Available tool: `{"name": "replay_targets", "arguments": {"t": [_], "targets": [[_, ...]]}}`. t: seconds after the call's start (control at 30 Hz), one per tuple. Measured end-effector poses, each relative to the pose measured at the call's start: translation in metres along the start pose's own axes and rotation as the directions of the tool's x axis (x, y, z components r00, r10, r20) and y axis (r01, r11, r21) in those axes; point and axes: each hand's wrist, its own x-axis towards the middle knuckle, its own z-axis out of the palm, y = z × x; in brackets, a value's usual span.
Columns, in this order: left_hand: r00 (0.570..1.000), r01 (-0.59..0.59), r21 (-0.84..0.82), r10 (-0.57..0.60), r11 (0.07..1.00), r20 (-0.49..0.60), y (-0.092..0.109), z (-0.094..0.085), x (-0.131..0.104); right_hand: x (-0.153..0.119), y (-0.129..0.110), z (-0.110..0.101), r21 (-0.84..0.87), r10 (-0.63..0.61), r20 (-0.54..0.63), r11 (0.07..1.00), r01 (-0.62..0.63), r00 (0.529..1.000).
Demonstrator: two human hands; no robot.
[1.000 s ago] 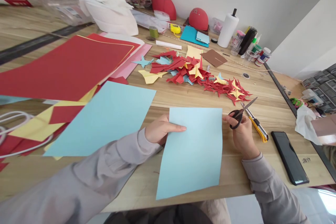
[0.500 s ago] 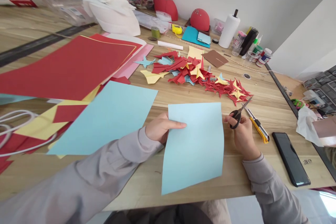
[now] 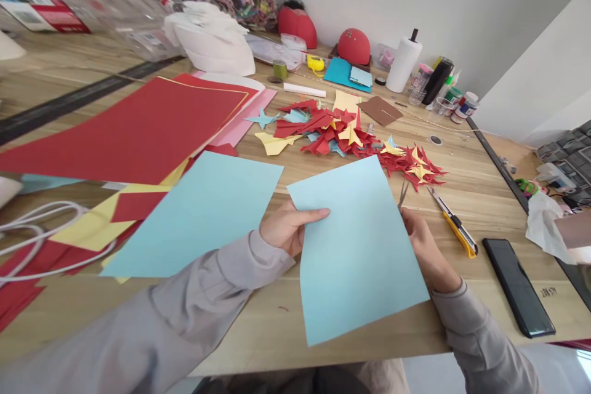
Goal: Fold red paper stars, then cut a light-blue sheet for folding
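Observation:
My left hand [image 3: 290, 228] is closed on the left edge of a light blue sheet of paper [image 3: 357, 258], thumb on top and fingers underneath. The sheet is held above the table, tilted. At its right edge my right hand [image 3: 422, 246] grips a pair of scissors [image 3: 403, 194]; only the blades show, pointing away from me, while the handles are hidden by the hand and the sheet. Another light blue sheet [image 3: 198, 215] lies flat on the left. Beyond the held paper spreads a pile of red, yellow and blue paper stars and scraps [image 3: 341, 129].
A yellow utility knife [image 3: 455, 225] and a black phone [image 3: 517, 286] lie to the right. Large red sheets [image 3: 129, 129] and a white cable [image 3: 41, 221] are at left. Bottles [image 3: 438, 80], a paper roll [image 3: 404, 64] and a tape measure [image 3: 315, 63] stand along the wall.
The held blue sheet has turned, its lower edge swinging right and its top right corner rising leftward. My right hand has brought the scissors to the sheet's right edge.

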Motion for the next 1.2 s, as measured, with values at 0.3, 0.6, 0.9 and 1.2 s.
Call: {"name": "replay_targets", "arguments": {"t": [0.3,0.6,0.9,1.2], "targets": [[1.000,-0.028,0.061,0.028,0.998,-0.006,-0.007,-0.004,0.003,0.000,0.007,-0.006,-0.008,0.094,0.056,0.996,-0.094,0.994],[0.999,-0.036,0.050,0.037,0.998,-0.018,-0.006,-0.003,0.002,0.000,0.005,-0.004,-0.015,0.088,0.067,0.996,-0.087,0.994],[0.998,-0.061,0.047,0.061,0.997,-0.006,-0.007,-0.004,0.003,0.001,0.010,-0.008,-0.058,0.088,0.045,0.995,-0.086,0.995],[0.997,-0.079,0.033,0.079,0.996,-0.004,-0.008,-0.004,0.004,0.001,0.010,-0.010,-0.103,0.065,0.023,0.993,-0.063,0.998]]}}
